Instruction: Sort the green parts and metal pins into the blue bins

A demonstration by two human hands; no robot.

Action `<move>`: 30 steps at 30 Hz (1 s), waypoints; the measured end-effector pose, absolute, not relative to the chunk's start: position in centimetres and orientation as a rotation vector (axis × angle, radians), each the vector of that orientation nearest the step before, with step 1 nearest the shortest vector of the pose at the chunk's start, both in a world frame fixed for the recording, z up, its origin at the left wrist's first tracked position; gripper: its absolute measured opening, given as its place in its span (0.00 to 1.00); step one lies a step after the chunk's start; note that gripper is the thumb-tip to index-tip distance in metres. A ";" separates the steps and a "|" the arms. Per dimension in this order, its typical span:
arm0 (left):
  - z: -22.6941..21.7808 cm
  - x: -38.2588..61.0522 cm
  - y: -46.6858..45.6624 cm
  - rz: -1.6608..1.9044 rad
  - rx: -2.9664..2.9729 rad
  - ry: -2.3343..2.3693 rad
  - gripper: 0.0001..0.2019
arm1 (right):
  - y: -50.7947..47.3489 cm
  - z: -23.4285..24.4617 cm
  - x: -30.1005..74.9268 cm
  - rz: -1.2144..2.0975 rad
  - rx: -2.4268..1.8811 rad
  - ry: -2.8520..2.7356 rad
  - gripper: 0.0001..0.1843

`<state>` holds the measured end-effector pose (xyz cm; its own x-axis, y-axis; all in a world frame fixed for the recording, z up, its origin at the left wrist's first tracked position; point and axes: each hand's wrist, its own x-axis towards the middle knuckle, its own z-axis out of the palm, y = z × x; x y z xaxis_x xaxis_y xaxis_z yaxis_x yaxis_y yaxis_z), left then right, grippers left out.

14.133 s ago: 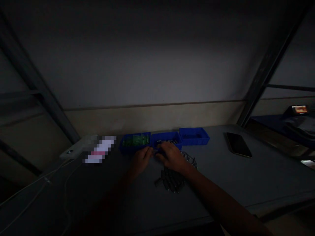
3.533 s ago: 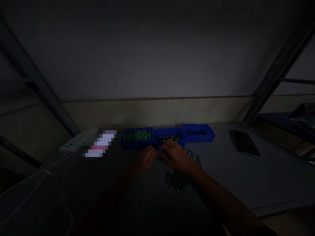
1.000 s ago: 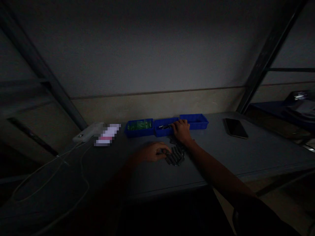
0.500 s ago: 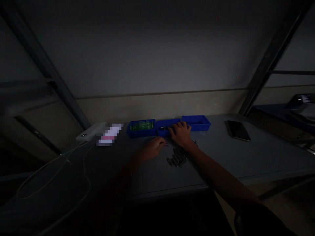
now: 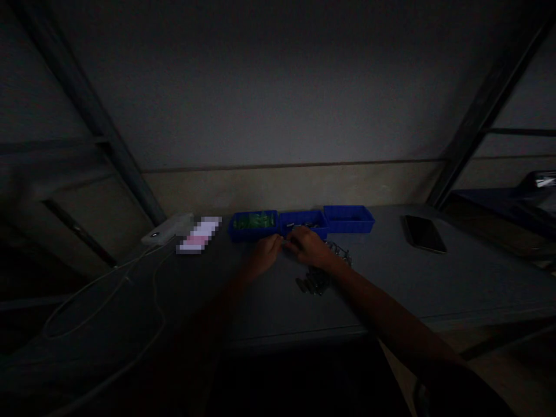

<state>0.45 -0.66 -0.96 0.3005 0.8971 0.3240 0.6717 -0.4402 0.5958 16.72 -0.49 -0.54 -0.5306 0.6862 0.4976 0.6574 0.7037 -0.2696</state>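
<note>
The scene is very dark. My left hand (image 5: 266,253) and my right hand (image 5: 309,248) meet fingertip to fingertip just in front of the middle blue bin (image 5: 303,220). Both hands have their fingers pinched together on a small part that I cannot make out. A cluster of small dark cylindrical parts (image 5: 313,282) lies on the table below my right wrist. A coiled metal piece (image 5: 341,251) shows just right of that hand. The left blue bin (image 5: 253,223) holds green pieces, and the right blue bin (image 5: 350,218) stands beside the middle one.
A dark phone (image 5: 424,233) lies on the grey table (image 5: 434,278) to the right. A white device (image 5: 167,228) with trailing cables (image 5: 104,289) sits at the left, beside a blurred-out item. Shelf posts (image 5: 482,110) rise on both sides against the wall.
My right hand has come back out of the middle bin toward me. My left hand has moved up and right, so both hands now meet in front of the bins.
</note>
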 end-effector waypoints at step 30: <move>-0.4 0.5 -1.2 0.981 2.185 1.406 0.18 | -0.4 0.1 17.2 -0.060 -1.143 -2.232 0.13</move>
<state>0.48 -1.25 -0.42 0.2631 0.8963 0.3569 0.6443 -0.4386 0.6265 17.16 -0.42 0.09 -0.4312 0.7183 0.5460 0.7468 0.6237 -0.2308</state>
